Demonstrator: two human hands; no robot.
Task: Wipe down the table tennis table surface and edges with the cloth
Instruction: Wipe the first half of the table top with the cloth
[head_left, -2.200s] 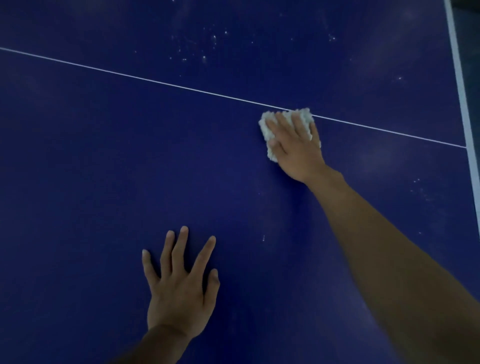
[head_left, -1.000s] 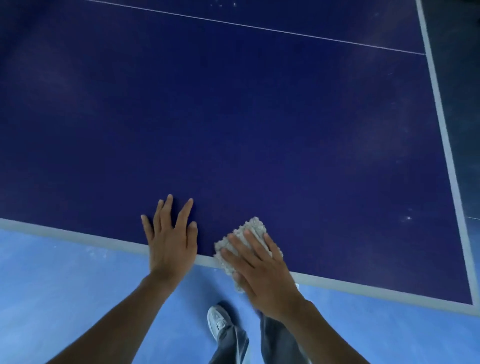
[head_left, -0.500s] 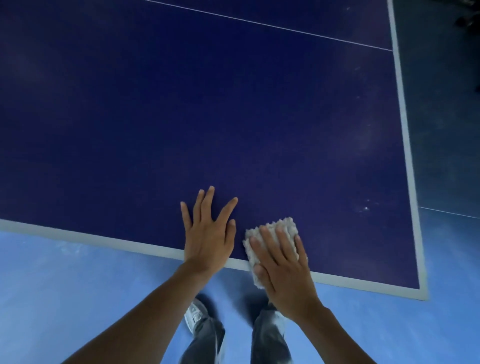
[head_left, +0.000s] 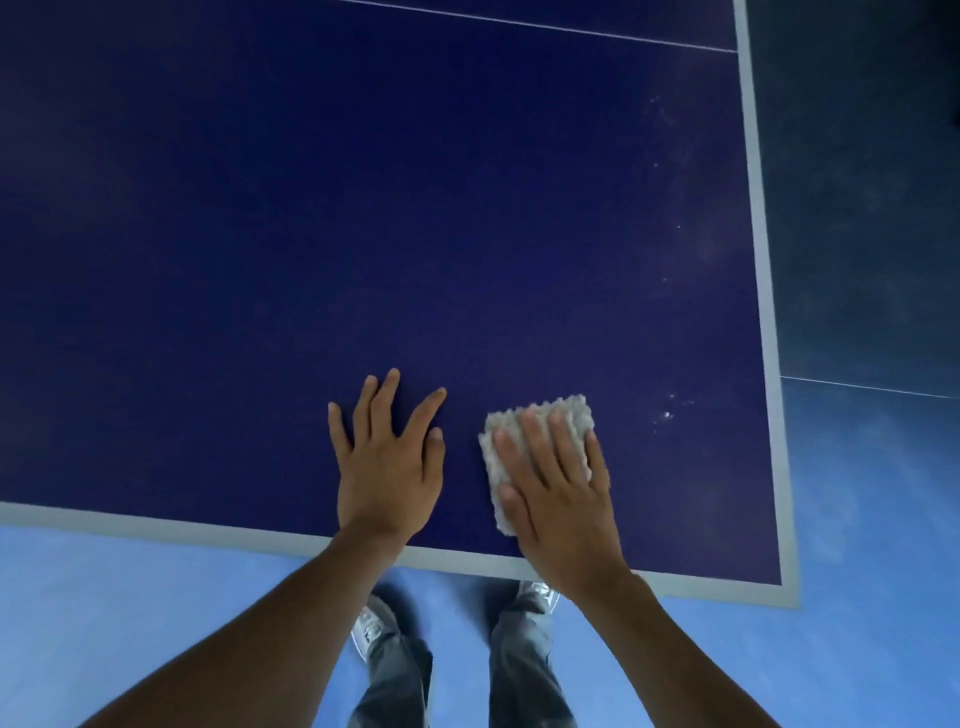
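Observation:
The dark blue table tennis table (head_left: 363, 208) fills most of the head view, with a pale border along its near edge (head_left: 182, 525) and right edge (head_left: 761, 260). A white knobbly cloth (head_left: 563, 413) lies flat on the surface close to the near edge. My right hand (head_left: 561, 499) presses on the cloth with straight fingers and covers most of it. My left hand (head_left: 387, 462) rests flat on the bare surface just left of the cloth, fingers spread.
White specks of dust (head_left: 670, 413) lie right of the cloth, with faint smears above them. A thin white line (head_left: 545, 23) crosses the table at the top. The blue floor (head_left: 130, 623) and my legs and shoes (head_left: 374, 631) show below the near edge.
My right hand has drawn the cloth from the thin white line back to the near edge, then slid it right. My left hand has shifted right along the edge too.

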